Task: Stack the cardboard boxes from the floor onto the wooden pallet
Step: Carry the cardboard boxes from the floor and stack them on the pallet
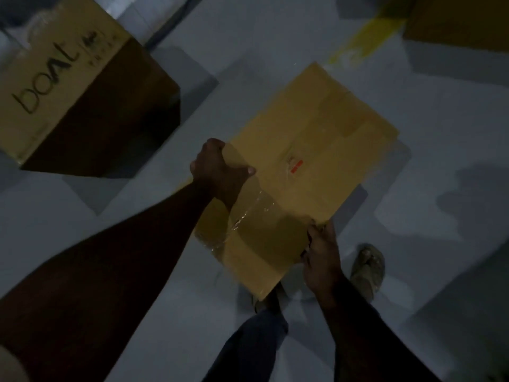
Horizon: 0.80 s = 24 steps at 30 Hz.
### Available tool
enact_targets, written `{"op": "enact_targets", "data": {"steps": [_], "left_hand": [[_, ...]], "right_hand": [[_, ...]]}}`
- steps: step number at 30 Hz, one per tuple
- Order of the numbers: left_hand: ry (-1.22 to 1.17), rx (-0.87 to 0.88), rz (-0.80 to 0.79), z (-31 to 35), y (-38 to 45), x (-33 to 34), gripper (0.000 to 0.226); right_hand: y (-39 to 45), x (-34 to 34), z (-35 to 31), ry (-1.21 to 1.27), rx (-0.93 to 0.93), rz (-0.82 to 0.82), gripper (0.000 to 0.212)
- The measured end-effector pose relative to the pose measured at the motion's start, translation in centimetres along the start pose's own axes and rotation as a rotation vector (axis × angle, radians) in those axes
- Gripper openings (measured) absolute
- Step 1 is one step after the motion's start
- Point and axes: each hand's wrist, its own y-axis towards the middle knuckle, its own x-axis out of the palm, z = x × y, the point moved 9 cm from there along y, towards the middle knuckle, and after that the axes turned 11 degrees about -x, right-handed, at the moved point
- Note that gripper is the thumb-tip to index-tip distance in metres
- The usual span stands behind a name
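A big printed box (pixel 82 92) sits on the pale floor (pixel 440 161) at the far left. Next, the left hand (pixel 220 169) grips the left edge of a flat brown box (pixel 303 161), thumb on top. The box seems lifted off the floor, though the dim light makes that hard to see. The right hand (pixel 322 257) holds its near corner. Another box (pixel 462 20) sits far right.

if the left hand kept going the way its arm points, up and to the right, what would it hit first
Nothing new: the left hand already grips the near-left edge of the cardboard box, so it would just push into that box. Past it, only bare floor shows, though depth is unclear.
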Motion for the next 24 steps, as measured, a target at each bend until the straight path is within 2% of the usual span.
{"op": "enact_targets", "data": {"steps": [2,4,6,9,10,12,14,16,19,24], "left_hand": [[-0.009,0.018,-0.019,2.3,-3.9,-2.0,0.094],[-0.054,0.03,-0.084,3.9,-8.2,-3.5,0.094],[-0.126,0.12,-0.165,6.8,-14.4,-5.2,0.092],[-0.146,0.244,-0.288,11.1,-23.3,-6.7,0.067],[-0.132,0.28,-0.321,12.6,-26.6,-7.2,0.066],[-0.127,0.325,-0.364,15.3,-32.7,-8.2,0.071],[-0.147,0.364,-0.374,17.2,-38.1,-8.4,0.089],[-0.12,0.445,-0.377,18.3,-42.9,-7.4,0.095],[-0.037,0.561,-0.368,19.9,-51.9,-5.9,0.085],[0.117,0.71,-0.448,18.3,-66.3,0.4,0.084]], "right_hand": [[-3.2,-1.6,-4.0,-0.024,-0.074,-0.004,0.046],[-7.2,-5.2,-7.2,-0.096,-0.127,0.053,0.052],[-12.8,-9.5,-10.7,-0.105,-0.157,0.145,0.065],[-20.8,-15.0,-15.0,-0.06,-0.254,0.243,0.069],[-24.1,-16.8,-16.7,-0.05,-0.266,0.288,0.069],[-29.8,-20.4,-19.4,-0.002,-0.317,0.368,0.065],[-34.2,-24.4,-20.8,0.067,-0.355,0.433,0.06],[-37.8,-27.8,-20.5,0.127,-0.36,0.472,0.061],[-43.6,-33.3,-18.2,0.206,-0.389,0.567,0.063],[-54.0,-41.9,-9.2,0.359,-0.371,0.792,0.066]]}}
